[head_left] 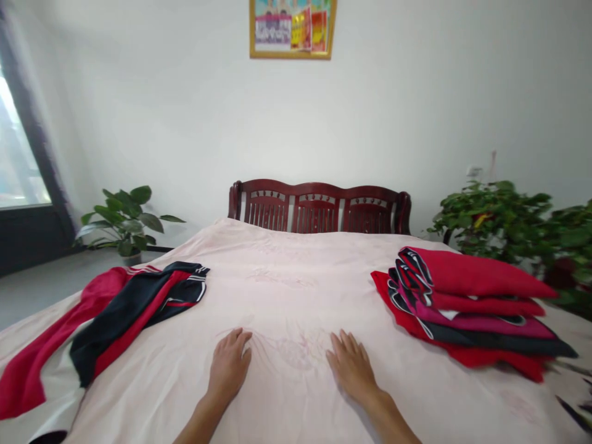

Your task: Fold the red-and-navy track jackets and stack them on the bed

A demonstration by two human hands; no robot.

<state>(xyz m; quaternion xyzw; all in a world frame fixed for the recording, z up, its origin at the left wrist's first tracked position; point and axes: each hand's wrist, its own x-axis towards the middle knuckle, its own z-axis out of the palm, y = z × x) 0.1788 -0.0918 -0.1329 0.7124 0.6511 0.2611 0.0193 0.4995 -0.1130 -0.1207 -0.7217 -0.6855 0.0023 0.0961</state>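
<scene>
Both hands rest on a pale pink bedsheet (296, 296) with faint flower patterns. My left hand (230, 361) has its fingers loosely bent, the thumb apart, and holds nothing. My right hand (350, 365) lies palm down with fingers outstretched and nothing in them. Nearest to the left hand are loose red, white and dark navy sports clothes (124, 314), draped toward the left edge. On the right side sits a stack of folded red, magenta and navy clothes (481, 296) with white-striped edges, apart from the right hand.
Behind the covered surface stands a dark red wooden bench back (319, 206). A potted plant (127, 216) is on the floor at the left, and leafy plants (504, 222) are at the right. A framed picture (292, 31) hangs on the white wall.
</scene>
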